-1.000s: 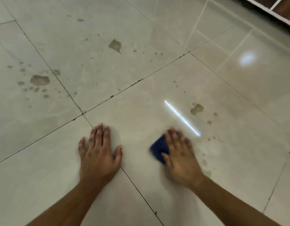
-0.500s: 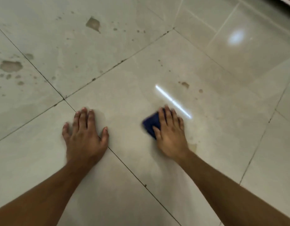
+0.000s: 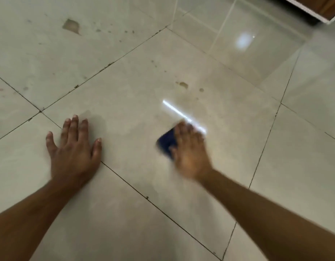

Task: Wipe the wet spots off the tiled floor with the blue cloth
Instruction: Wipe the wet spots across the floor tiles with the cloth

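My right hand (image 3: 190, 150) presses flat on the blue cloth (image 3: 166, 142), which is folded small and sticks out to the left of my fingers; both are blurred by motion. My left hand (image 3: 74, 149) lies flat on the tiled floor (image 3: 125, 102) with fingers spread, holding nothing. A small wet spot (image 3: 183, 84) with a tiny drop (image 3: 201, 90) beside it sits on the same tile, beyond the cloth. A larger wet patch (image 3: 71, 25) and several small drops lie on the far left tile.
Dark grout lines cross the floor between the large tiles. A white-edged wooden piece of furniture (image 3: 321, 8) stands at the top right corner. Bright light reflections show on the glossy tiles near my right hand and at the upper right.
My right hand keeps sliding the cloth on the tile; the spots just right of it a second ago are gone and the larger spot has shrunk. My left hand stays planted.
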